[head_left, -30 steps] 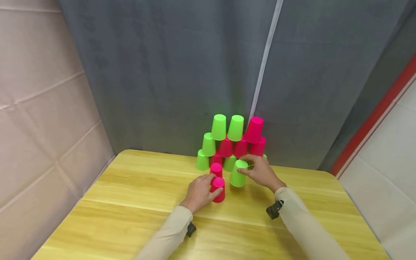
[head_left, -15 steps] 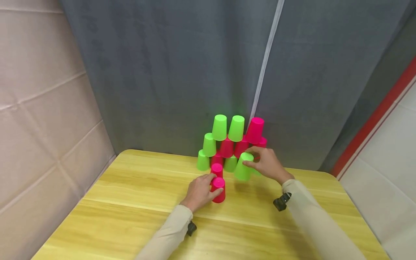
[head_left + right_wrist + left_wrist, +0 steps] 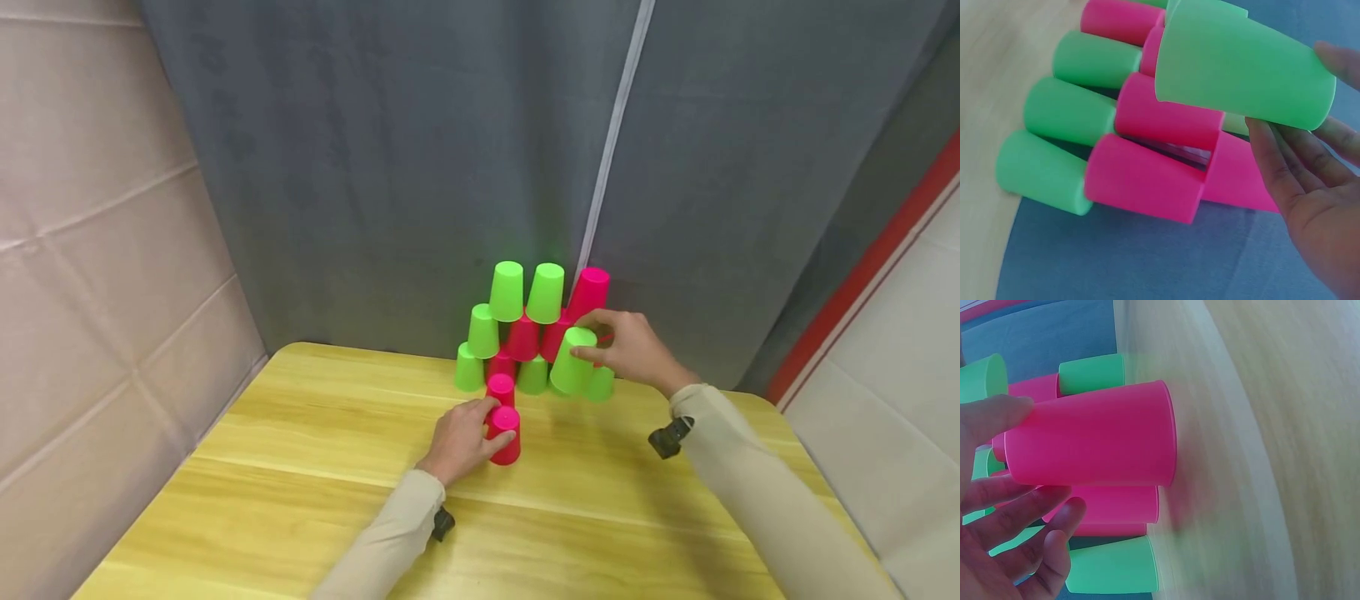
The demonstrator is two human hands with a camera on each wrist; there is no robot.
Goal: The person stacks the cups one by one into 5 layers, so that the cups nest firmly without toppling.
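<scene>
Right hand (image 3: 633,350) grips an inverted green cup (image 3: 573,361) lifted clear of the table (image 3: 300,500), against the cup stack (image 3: 525,325) at the far edge. Left hand (image 3: 459,442) grips a pink cup (image 3: 505,435) standing mid-table. The left wrist view shows a second pink cup (image 3: 1110,512) just behind.

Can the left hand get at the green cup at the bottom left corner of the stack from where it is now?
Probably yes, once it lets go: the left hand grips a pink cup on the table, and bare tabletop lies between it and the corner green cup. Nothing stands in that path.
</scene>
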